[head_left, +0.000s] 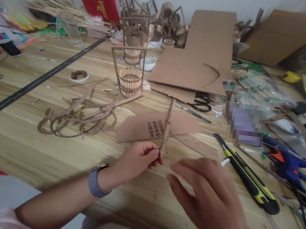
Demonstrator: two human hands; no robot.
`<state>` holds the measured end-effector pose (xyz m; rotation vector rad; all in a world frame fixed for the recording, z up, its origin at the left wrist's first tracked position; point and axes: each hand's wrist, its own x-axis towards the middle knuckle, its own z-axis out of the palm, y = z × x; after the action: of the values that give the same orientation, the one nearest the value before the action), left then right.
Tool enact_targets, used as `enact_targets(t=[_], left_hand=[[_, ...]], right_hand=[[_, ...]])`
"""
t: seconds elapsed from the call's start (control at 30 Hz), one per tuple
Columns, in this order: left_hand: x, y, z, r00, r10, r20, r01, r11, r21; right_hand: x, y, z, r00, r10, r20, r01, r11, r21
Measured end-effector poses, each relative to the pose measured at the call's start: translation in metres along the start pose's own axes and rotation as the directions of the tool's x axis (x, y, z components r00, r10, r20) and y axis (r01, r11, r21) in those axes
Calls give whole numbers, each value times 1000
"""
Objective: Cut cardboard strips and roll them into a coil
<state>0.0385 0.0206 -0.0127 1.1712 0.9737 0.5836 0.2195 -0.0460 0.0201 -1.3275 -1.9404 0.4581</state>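
My left hand [143, 156], with a watch on its wrist, pinches the lower end of a narrow cardboard strip [167, 125]. The strip stands up from the fingers and leans slightly away, in front of a printed cardboard piece [140, 127] on the table. To its right my right hand [204, 198] hovers, slightly blurred, thumb and fingers apart with nothing between them. A yellow and black box cutter [248, 174] lies just beyond my right hand, its blade out. Curled cardboard strips [83, 115] rest in a loose heap to the left.
A small wooden-slat bucket [130, 80] with a tall handle stands mid-table, with several more behind. Large cardboard sheets [189, 68] lie at the back, near black scissors [201, 103] and a pen [193, 113]. A blue glue gun [289, 162] with cables is at right; a long dark bar [43, 78] crosses the left.
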Motion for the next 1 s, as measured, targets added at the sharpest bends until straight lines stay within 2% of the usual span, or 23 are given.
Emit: enact_targets(t=[0.03, 0.1, 0.13, 0.2, 0.3, 0.43, 0.5, 0.63, 0.8, 0.9, 1.0], left_hand=[[-2, 0, 1, 1000, 26, 8, -26, 999, 33], [-6, -1, 3, 997, 78, 10, -78, 990, 120], [-9, -1, 3, 995, 100, 3, -100, 981, 165], [-13, 0, 5, 990, 144, -2, -140, 962, 233], [-18, 2, 6, 963, 268, 1, -254, 913, 319], [-19, 2, 5, 882, 470, 30, -437, 793, 425], [-19, 1, 3, 865, 501, 44, -468, 771, 431], [-19, 2, 2, 853, 519, 56, -491, 760, 426], [-20, 6, 2, 834, 541, 106, -539, 760, 362], [-20, 6, 1, 845, 521, 119, -527, 773, 353], [-19, 5, 0, 871, 475, 123, -484, 790, 376]], right_hand=[[6, 7, 6, 991, -109, -74, 97, 984, -146], [11, 19, 17, 955, -283, -89, 238, 910, -339], [11, 23, 22, 938, -338, -79, 282, 874, -397], [9, 27, 27, 928, -367, -65, 312, 859, -405], [7, 25, 28, 932, -344, -117, 296, 906, -304], [9, 18, 25, 940, -292, -175, 274, 954, -118], [10, 17, 24, 956, -243, -161, 237, 970, -57], [10, 19, 22, 993, -71, -90, 83, 988, 133], [8, 24, 19, 990, 138, -27, -115, 907, 406], [4, 22, 21, 986, 148, -75, -111, 925, 363], [1, 19, 23, 992, 8, -127, 18, 979, 204]])
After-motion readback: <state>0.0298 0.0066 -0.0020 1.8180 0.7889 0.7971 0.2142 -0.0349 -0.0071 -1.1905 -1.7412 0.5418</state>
